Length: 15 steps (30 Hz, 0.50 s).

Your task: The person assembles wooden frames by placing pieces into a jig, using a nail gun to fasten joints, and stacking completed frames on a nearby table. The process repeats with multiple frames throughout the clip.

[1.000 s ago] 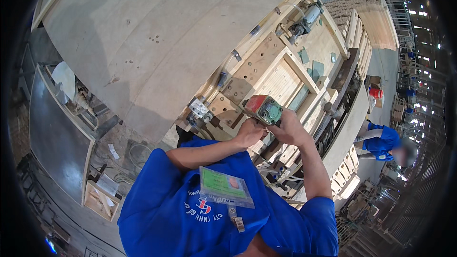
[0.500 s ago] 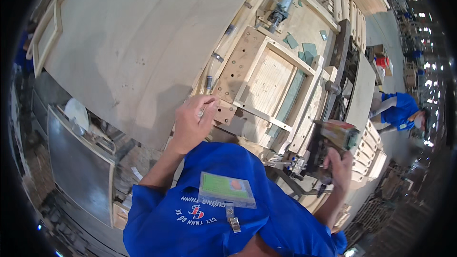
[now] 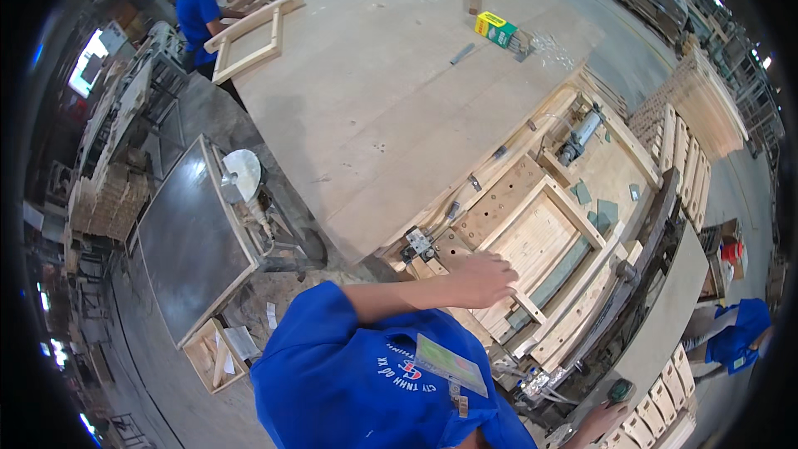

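My left hand (image 3: pixel 484 280) reaches across the near end of a rectangular wooden frame (image 3: pixel 573 214), covering part of its near rail. Its fingers are stretched out and slightly bent; whether they touch the rail cannot be told. The frame lies in a wooden jig, against a drilled wooden block (image 3: pixel 496 204). Low at the right, my right hand (image 3: pixel 600 422) is closed on a nail gun (image 3: pixel 619 390), of which little more than the dark, green-tinged end shows. An air cylinder (image 3: pixel 582 135) is mounted at the jig's far end.
Green sheet scraps (image 3: pixel 605 214) lie in the jig. Left of it spreads a large tabletop (image 3: pixel 374 141) with a yellow-green box (image 3: pixel 496 29). Curved wooden parts (image 3: pixel 665 399) are stacked at the right. One co-worker (image 3: pixel 199 12) stands far left, another (image 3: pixel 740 333) at the right.
My view has swung left, bringing the far-left co-worker in. My left hand has moved from beside the drilled block onto the frame's near end. My right hand and the nail gun have gone lower, away from the frame.
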Tool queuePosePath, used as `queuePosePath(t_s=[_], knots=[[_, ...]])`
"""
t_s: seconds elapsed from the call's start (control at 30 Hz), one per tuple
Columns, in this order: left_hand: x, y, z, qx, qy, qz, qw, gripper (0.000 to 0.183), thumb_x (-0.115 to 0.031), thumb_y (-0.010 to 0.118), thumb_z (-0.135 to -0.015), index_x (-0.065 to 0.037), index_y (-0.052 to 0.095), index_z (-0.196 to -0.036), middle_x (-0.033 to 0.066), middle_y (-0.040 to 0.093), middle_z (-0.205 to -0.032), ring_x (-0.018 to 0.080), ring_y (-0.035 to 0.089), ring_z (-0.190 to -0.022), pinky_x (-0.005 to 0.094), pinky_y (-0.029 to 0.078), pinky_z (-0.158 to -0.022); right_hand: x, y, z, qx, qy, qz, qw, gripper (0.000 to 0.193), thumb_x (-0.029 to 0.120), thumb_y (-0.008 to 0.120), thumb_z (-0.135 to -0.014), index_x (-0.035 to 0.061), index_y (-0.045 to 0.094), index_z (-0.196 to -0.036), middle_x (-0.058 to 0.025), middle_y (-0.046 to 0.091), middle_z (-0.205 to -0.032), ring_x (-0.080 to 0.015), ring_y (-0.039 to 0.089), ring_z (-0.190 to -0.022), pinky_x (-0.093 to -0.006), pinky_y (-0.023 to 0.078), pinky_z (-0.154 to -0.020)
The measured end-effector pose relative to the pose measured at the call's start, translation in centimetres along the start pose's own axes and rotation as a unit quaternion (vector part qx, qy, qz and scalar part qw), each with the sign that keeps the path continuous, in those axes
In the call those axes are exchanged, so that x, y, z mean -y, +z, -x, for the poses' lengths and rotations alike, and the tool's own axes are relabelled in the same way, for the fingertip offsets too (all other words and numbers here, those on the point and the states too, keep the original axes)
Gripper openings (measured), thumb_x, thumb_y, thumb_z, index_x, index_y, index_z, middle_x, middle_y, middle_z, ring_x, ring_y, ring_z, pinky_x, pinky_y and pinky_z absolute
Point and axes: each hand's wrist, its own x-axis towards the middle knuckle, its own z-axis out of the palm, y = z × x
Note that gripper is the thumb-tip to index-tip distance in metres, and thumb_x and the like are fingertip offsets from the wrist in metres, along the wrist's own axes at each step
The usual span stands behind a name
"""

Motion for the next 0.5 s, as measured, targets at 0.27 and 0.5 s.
queuePosePath(t_s=[0.27, 0.5], knots=[[1.1, 8.7, -2.6, 0.211, 0.033, -0.063, 0.975, 0.04, -0.036, 0.082, -0.089, -0.006, 0.069, -0.111, 0.0163, 0.067, -0.112, 0.0362, 0.065, -0.112, 0.0499, 0.053, -0.097, 5.0, -5.4, 2.7, 0.1, -0.107, 0.209, 0.967, 0.05, 0.034, 0.072, -0.106, 0.0036, 0.065, -0.145, -0.0245, 0.063, -0.147, -0.0339, 0.064, -0.13, -0.0442, 0.048, -0.118], [1.1, 9.0, -2.8, 0.225, 0.018, -0.048, 0.973, 0.036, -0.032, 0.08, -0.092, -0.003, 0.068, -0.109, 0.0165, 0.067, -0.111, 0.0363, 0.066, -0.109, 0.0499, 0.055, -0.091, 9.0, -0.2, 15.9, 0.313, 0.141, -0.672, 0.656, 0.034, 0.026, 0.066, -0.111, -0.0036, 0.072, -0.127, -0.0095, 0.071, -0.096, -0.0176, 0.064, -0.079, -0.0325, 0.054, -0.066]])
